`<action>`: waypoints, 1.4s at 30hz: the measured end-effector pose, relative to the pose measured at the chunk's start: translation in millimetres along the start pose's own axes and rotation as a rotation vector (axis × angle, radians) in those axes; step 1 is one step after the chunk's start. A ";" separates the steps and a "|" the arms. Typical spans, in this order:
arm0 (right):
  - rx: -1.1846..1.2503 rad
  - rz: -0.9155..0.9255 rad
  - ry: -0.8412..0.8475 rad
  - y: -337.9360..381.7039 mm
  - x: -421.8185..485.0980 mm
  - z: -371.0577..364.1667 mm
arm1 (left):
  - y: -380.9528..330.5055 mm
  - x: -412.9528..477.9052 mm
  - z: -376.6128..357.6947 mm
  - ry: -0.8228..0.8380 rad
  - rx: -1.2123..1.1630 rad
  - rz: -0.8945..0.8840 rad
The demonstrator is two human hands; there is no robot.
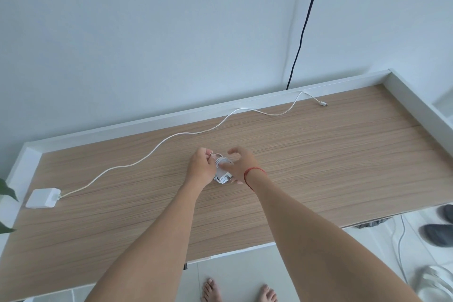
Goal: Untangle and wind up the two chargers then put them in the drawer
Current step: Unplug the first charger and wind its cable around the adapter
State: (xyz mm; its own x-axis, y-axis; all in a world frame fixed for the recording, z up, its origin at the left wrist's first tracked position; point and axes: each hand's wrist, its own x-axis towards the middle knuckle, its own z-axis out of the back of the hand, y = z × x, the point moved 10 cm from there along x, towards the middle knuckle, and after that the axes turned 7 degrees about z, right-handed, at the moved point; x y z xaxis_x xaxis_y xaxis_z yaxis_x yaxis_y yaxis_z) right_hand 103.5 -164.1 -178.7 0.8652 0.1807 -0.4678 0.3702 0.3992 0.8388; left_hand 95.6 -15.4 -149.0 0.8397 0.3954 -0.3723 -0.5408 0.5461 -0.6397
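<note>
A white charger brick with its cable wound around it (223,171) sits at the middle of the wooden desk (318,154), between my two hands. My left hand (201,167) pinches the loose cable end at the bundle's upper left. My right hand (241,164) holds the bundle from the right, thumb on the brick, fingers spread and curled over it. A second white charger brick (43,198) lies at the desk's left end. Its cable (171,137) runs unwound across the desk to a plug (323,104) at the back right. No drawer is in view.
A white raised rim (171,120) borders the desk at the back and sides. A black cable (304,29) hangs down the wall. Plant leaves (6,191) show at the left edge. Slippers (436,234) and a white cable lie on the tiled floor at right, near my bare feet (210,290).
</note>
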 end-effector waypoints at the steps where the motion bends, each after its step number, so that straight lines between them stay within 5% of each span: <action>1: -0.063 0.035 0.024 4.6 1.0 -3.7 | -2.0 -0.7 1.7 -0.012 0.038 -0.023; 10: -0.141 0.011 0.018 12.6 4.2 -7.4 | -12.6 -14.8 14.2 -0.023 0.020 -0.178; 24: -0.027 -0.027 0.028 10.3 4.4 -6.9 | 14.9 -17.1 4.6 0.352 -0.418 0.014; 42: 0.022 -0.070 0.107 4.4 6.5 -9.2 | -17.9 -11.6 13.3 0.256 0.055 -0.103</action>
State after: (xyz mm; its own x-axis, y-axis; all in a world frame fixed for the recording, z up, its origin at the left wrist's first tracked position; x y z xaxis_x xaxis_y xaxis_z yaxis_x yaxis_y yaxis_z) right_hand 107.6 -152.9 -180.7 0.7962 0.2489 -0.5515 0.4366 0.3947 0.8085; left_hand 94.9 -20.0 -124.3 0.8720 0.1402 -0.4690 -0.4476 0.6163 -0.6480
